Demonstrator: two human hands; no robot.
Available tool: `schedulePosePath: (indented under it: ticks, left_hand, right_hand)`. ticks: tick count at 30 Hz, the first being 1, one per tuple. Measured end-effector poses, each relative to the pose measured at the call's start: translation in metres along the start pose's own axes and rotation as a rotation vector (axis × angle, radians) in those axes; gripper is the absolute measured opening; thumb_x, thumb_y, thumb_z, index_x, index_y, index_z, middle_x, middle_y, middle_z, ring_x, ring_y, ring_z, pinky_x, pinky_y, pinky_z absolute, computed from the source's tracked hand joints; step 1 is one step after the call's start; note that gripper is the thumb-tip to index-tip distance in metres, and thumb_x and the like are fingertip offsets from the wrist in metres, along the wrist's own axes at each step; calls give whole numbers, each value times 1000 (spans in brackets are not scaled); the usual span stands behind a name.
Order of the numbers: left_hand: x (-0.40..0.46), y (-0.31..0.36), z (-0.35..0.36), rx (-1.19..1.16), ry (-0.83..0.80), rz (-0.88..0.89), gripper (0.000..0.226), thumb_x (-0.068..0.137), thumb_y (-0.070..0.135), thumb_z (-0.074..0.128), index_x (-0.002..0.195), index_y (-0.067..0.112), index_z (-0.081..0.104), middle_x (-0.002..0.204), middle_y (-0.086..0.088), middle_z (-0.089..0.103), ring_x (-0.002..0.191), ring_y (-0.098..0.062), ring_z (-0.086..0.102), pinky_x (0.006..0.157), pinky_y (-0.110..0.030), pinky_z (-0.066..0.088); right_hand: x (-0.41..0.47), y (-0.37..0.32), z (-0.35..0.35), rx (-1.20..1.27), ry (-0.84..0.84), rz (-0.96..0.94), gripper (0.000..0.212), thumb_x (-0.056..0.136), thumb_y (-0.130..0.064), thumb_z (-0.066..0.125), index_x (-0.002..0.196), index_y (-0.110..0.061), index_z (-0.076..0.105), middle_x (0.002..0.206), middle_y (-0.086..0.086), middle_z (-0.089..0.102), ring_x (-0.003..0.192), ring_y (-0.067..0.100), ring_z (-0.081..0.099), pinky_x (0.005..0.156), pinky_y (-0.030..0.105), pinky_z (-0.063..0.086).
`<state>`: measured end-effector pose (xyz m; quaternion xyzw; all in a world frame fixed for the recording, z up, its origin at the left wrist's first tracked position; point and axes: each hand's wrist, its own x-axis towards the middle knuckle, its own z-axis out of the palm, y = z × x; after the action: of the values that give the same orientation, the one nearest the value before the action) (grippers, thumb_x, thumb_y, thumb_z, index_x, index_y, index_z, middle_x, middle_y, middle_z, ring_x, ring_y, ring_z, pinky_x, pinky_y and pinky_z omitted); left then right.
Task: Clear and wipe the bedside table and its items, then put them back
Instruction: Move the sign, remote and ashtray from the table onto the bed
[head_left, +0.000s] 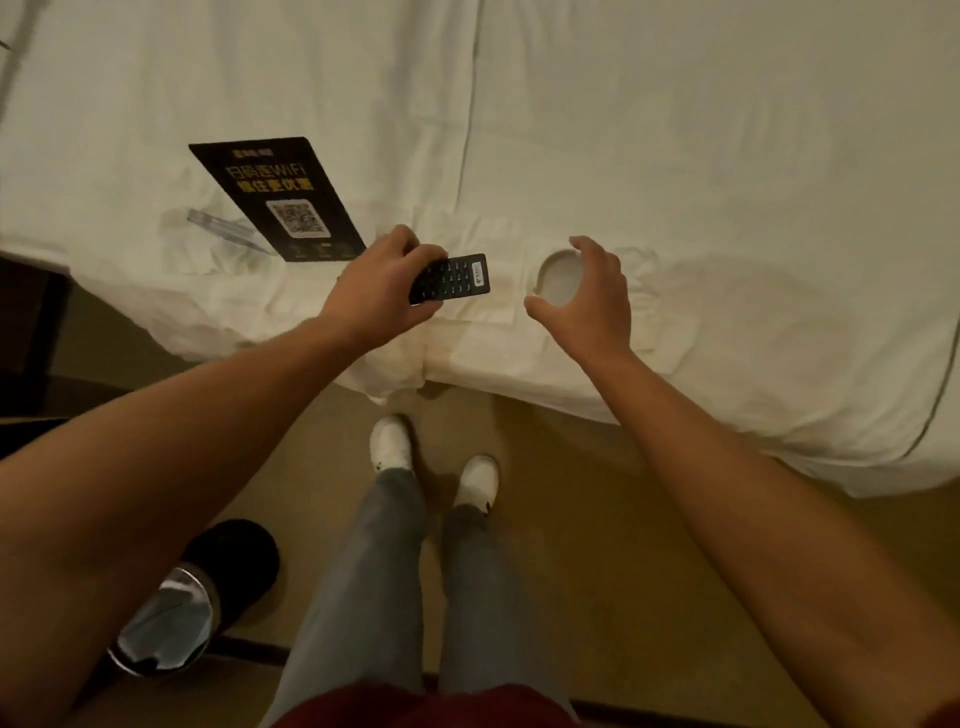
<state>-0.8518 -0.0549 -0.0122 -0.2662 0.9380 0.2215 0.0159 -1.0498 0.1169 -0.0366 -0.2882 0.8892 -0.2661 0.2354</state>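
My left hand (382, 291) grips a black remote control (453, 278) just above the near edge of the white bed (675, 156). To its right lies a round white dish (558, 278) on the sheet. My right hand (592, 293) hovers over that dish with fingers spread and curved, holding nothing. A black WiFi sign with a QR code (278, 200) lies flat on the bed to the left, its clear stand (228, 228) beside it.
A dark piece of furniture (26, 322) stands at the left edge. A black bin with a shiny liner (192, 597) sits on the tan floor at lower left. My legs and white shoes (436, 462) stand close to the bed.
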Motion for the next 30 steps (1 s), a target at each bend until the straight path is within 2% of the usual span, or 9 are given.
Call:
schedulePosePath:
  ticks: [3,8,12,15,30]
  left_hand:
    - [26,9,4,48,-37,54,53,86,29,78,134,14,61,118,-13,57,106,-32,55,82,-45,53]
    - [57,16,18,84,-135,116,54,88,31,76,136,13,60,119,-15,57,108,-35,55,87,-46,50]
    - [74,9,30,82,-157,120,53,87,30,76,135,12,62,116,-16,59,105,-37,56,87,-47,50]
    - [85,4,38,114,-172,190,50,86,30,77,131,11,64,111,-17,60,101,-39,56,86,-49,48]
    - [108,4,56,147,-257,245,49,88,35,73,131,13,65,112,-16,61,104,-37,54,89,-48,45]
  right_hand:
    - [7,14,-6,-15,17,55,82,70,-41,83,142,-26,48,143,0,49,128,26,50,93,32,41]
    - [19,35,-7,-73,11,104,84,73,-40,83,147,-26,47,148,0,48,131,27,48,95,34,43]
    - [27,43,0,-110,12,166,84,73,-41,82,148,-25,47,149,2,48,133,29,46,102,38,43]
    - [30,43,6,-151,28,215,83,72,-45,82,146,-25,49,147,3,50,135,29,44,107,45,43]
    - [43,45,26,-248,-3,166,85,74,-46,79,148,-21,47,147,6,51,137,30,43,109,44,39]
